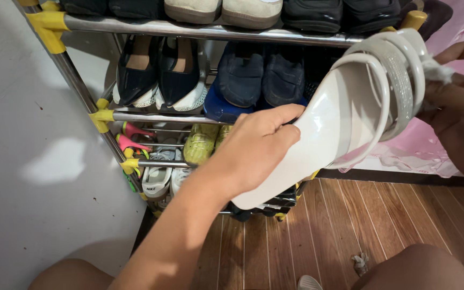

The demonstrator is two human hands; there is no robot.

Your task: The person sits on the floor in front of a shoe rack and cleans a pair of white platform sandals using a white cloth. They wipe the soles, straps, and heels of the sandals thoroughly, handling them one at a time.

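My left hand (pixel 259 142) grips a white slip-on sandal (pixel 323 129) by its sole edge and holds it tilted in front of a shoe rack, toe end up to the right. The sandal has three curved straps, one of them sparkly. At the strap end my right hand (pixel 460 113) presses a small white cloth (pixel 437 70) against the straps. My knees show at the bottom of the view.
A metal shoe rack (pixel 200 31) with yellow joints stands against a white wall (pixel 22 161). Its shelves hold black flats (pixel 157 72), blue loafers (pixel 261 72), yellow-green shoes, pink heels and white sneakers. A crumpled scrap (pixel 360 263) lies on the wooden floor. Pink fabric hangs at right.
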